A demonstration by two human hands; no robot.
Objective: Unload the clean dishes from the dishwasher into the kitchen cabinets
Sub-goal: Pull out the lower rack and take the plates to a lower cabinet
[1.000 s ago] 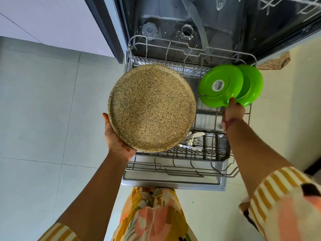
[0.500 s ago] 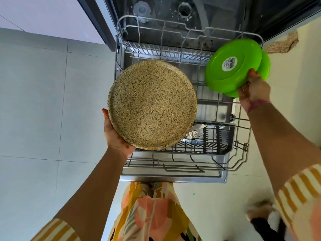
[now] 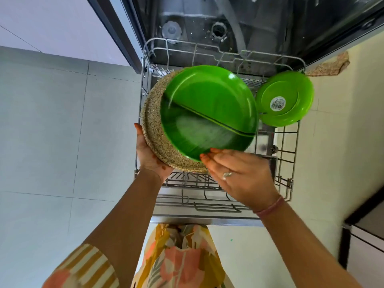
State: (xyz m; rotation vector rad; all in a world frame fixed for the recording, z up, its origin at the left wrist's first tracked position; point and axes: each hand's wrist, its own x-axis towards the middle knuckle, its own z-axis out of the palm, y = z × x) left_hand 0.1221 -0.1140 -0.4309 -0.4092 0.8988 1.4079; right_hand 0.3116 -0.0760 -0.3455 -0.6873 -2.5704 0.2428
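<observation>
- Right hand (image 3: 242, 175) first: the fingers (image 3: 216, 157) are lying straight and close together, not curled round anything, and the tips are just touching the near rim of the big green plate (image 3: 207, 113). Looks to me like she's steadying or nudging it into place rather than gripping it.
- Left hand (image 3: 148, 152) is doing the real holding. It's cupping the lower left edge of the speckled plate (image 3: 154, 129) from underneath, thumb (image 3: 138, 129) hooking up over the rim. Can't see the other fingers, they're hiding behind the plate.
- The green plate is sitting face up on the speckled one, shifted a bit to the right so the speckled rim is only showing along the left and bottom. My guess is she's stacking so she can carry several to the cabinet in one trip.
- Whole stack is hovering tilted over the pulled-out lower rack (image 3: 288, 163), not resting on it.
- One more green plate (image 3: 284, 98) is standing on edge at the right of the rack, label side facing us, well clear of both hands. Probably next.
- Further out, the dishwasher tub (image 3: 207, 21) is standing open behind the rack, grey floor tiles (image 3: 52, 121) off to the left.
- No cabinet in sight, so the putting-away part isn't done yet.
</observation>
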